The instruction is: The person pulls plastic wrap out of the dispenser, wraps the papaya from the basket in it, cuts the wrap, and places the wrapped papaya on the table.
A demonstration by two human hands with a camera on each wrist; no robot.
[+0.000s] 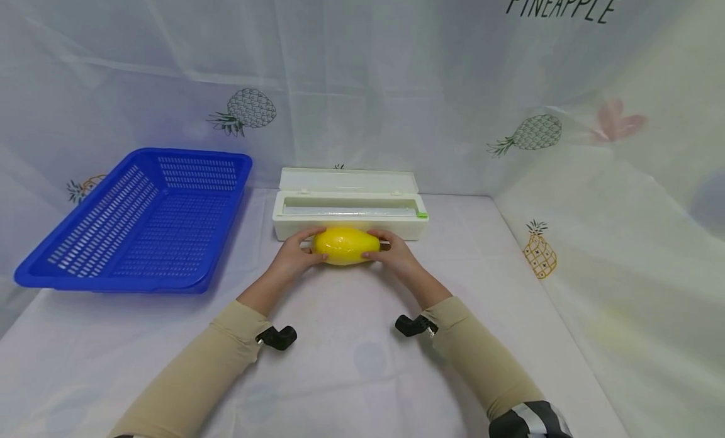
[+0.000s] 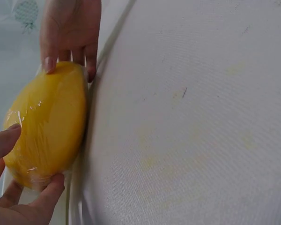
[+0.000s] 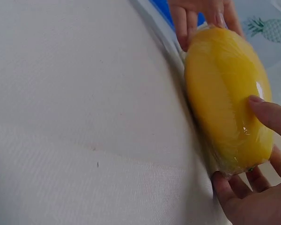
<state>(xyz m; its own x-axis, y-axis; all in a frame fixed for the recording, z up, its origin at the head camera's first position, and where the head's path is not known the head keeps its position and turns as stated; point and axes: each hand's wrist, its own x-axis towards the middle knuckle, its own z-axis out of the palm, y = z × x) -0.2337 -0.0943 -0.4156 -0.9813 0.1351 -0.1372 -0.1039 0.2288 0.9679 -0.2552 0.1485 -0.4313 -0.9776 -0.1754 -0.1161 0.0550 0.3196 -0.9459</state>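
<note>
A smooth yellow mango-shaped fruit [image 1: 345, 246], wrapped in shiny clear cling film, is between both hands just in front of the white film dispenser [image 1: 351, 226]. At its left end, my left hand [image 1: 291, 257] grips it with thumb and fingers. My right hand [image 1: 398, 257] holds the opposite end the same way. Creases in the wrap show on the fruit [image 2: 49, 117] in the left wrist view. In the right wrist view, the thumb of my right hand [image 3: 267, 194] presses the fruit's side, and film bunches at the near end.
The dispenser's lid [image 1: 348, 180] stands raised, with a film roll [image 1: 348, 211] inside and a green piece [image 1: 421, 215] at the right. A blue plastic basket [image 1: 204, 262] stands on the left of the white-covered table [image 1: 340, 362]. Pineapple-printed cloth [image 1: 368, 79] hangs behind.
</note>
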